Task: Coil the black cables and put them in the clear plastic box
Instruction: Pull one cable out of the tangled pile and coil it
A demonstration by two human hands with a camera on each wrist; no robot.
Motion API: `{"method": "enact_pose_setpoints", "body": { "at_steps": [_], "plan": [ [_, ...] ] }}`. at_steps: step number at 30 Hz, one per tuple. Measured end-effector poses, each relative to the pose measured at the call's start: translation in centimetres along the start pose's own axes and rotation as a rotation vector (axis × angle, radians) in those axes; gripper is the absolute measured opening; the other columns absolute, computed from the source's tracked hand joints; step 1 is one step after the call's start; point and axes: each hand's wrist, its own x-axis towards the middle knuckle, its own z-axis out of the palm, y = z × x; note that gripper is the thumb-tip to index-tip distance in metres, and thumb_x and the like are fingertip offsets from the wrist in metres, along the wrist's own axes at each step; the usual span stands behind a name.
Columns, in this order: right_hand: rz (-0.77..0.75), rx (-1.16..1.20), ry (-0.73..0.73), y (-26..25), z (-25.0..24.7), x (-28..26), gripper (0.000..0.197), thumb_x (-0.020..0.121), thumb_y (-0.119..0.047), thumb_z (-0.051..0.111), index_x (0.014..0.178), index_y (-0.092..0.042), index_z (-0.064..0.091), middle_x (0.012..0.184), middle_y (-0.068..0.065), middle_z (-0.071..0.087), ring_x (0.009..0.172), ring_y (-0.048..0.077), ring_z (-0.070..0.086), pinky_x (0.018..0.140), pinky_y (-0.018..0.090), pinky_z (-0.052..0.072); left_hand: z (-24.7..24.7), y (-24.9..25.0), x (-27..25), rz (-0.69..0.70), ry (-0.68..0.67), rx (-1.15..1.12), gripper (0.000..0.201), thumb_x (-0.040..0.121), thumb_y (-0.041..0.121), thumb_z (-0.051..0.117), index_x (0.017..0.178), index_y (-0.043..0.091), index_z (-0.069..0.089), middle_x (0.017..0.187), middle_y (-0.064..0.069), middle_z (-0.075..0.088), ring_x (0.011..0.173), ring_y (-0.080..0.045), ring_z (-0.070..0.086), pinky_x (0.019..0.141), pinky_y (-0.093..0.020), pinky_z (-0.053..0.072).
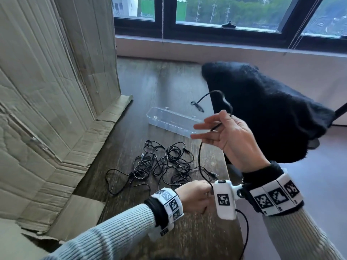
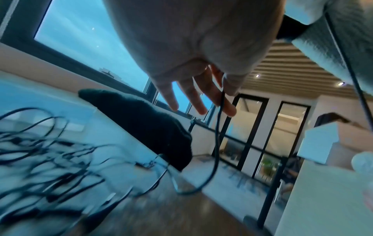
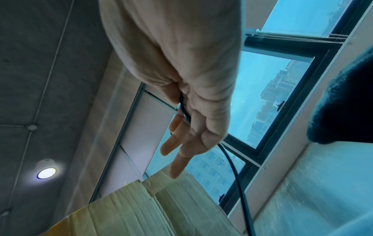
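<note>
Overhead, right hand pinches the cable, hanging near-vertical to left hand gripping below; box beyond both, nearer the right.

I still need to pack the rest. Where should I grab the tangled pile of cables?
Take the cable pile by the loose loop at its left edge, coming from above: that strand lies free of the knot, so it should pull out more easily.
</note>
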Motion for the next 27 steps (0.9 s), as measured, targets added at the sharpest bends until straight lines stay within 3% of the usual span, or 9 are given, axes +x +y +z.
{"method": "enact_pose_setpoints", "body": {
  "at_steps": [4,7,10,12,15,17,19,23,27],
  "plan": [
    [-0.089,-0.036,0.089,-1.6,-2.2,0.6,0.041,0.104,-0.031,0.030,0.102,-0.001,0.057,0.098,0.018,0.072,0.090,0.041,0.069,0.074,0.034,0.053,1.8,-4.9,-4.1,-0.283,-0.072,-0.078,0.017,0.098,0.024,0.043,0.101,0.013,0.056,0.080,-0.006,0.065,0.070,-0.014,0.058,0.069,-0.023,0.046],
    [0.011,-0.197,0.158,-0.5,-3.9,1.4,0.041,0.104,-0.032,0.031,0.101,-0.002,0.058,0.099,0.014,0.073,0.081,0.034,0.071,0.068,0.030,0.050,0.7,-6.9,-6.4,-0.447,0.017,-0.125,0.020,0.100,0.030,0.038,0.096,0.017,0.053,0.067,0.005,0.056,0.057,-0.008,0.051,0.062,-0.030,0.048],
    [0.229,-0.500,0.159,2.6,-5.1,2.0,0.041,0.103,-0.034,0.036,0.106,0.001,0.057,0.103,0.014,0.069,0.073,0.030,0.072,0.066,0.034,0.049,-2.8,-6.0,-6.5,-0.443,0.143,-0.159,0.025,0.100,0.031,0.035,0.084,0.023,0.051,0.063,0.004,0.050,0.055,-0.011,0.045,0.054,-0.036,0.044],
    [0.381,-0.904,0.033,4.3,-5.2,1.9,0.046,0.098,-0.042,0.044,0.093,0.002,0.058,0.084,0.012,0.067,0.068,0.025,0.073,0.063,0.035,0.048,-5.6,-4.2,-5.9,-0.413,0.181,-0.156,0.026,0.101,0.030,0.034,0.082,0.022,0.050,0.062,0.004,0.049,0.052,-0.009,0.042,0.052,-0.032,0.038],
    [0.293,-1.309,-0.078,5.2,-4.0,1.2,0.041,0.092,-0.047,0.054,0.085,-0.008,0.063,0.074,0.002,0.071,0.068,0.012,0.071,0.064,0.027,0.050,-9.3,-1.4,-4.9,-0.350,0.174,-0.024,0.020,0.100,0.029,0.036,0.082,0.025,0.045,0.061,0.008,0.050,0.052,-0.010,0.043,0.054,-0.030,0.038],
    [0.076,-1.259,-0.086,5.2,-2.4,0.6,0.029,0.090,-0.042,0.061,0.107,-0.018,0.061,0.101,-0.004,0.065,0.074,0.002,0.064,0.071,0.023,0.051,-10.9,-0.1,-4.3,-0.304,0.174,0.117,0.017,0.095,0.036,0.032,0.089,0.026,0.044,0.064,0.009,0.051,0.059,-0.013,0.049,0.061,-0.032,0.041],
    [0.038,-1.074,-0.251,5.5,-0.7,0.3,0.029,0.094,-0.033,0.057,0.120,-0.023,0.052,0.111,-0.009,0.060,0.063,-0.003,0.063,0.058,0.008,0.043,-11.8,0.8,-3.9,-0.235,0.229,0.062,0.018,0.097,0.033,0.032,0.092,0.023,0.046,0.064,0.010,0.052,0.056,-0.009,0.049,0.058,-0.031,0.043],
    [0.163,-0.548,-0.286,6.0,0.4,-0.2,0.029,0.102,-0.027,0.040,0.096,-0.007,0.059,0.066,0.004,0.067,0.051,0.029,0.059,0.043,0.026,0.037,-12.6,1.0,-3.5,-0.196,0.435,-0.092,0.014,0.098,0.026,0.043,0.090,0.018,0.051,0.059,0.014,0.049,0.051,0.001,0.046,0.051,-0.014,0.035],
    [-0.048,-0.522,-0.168,4.4,-0.8,-0.5,0.022,0.098,-0.017,0.051,0.080,-0.013,0.065,0.055,0.003,0.055,0.051,0.016,0.049,0.051,0.024,0.039,-11.4,-0.4,-4.5,-0.090,0.513,-0.216,0.030,0.092,0.051,0.039,0.080,0.027,0.053,0.061,0.013,0.050,0.053,-0.004,0.045,0.053,-0.018,0.039]
  ]
}}
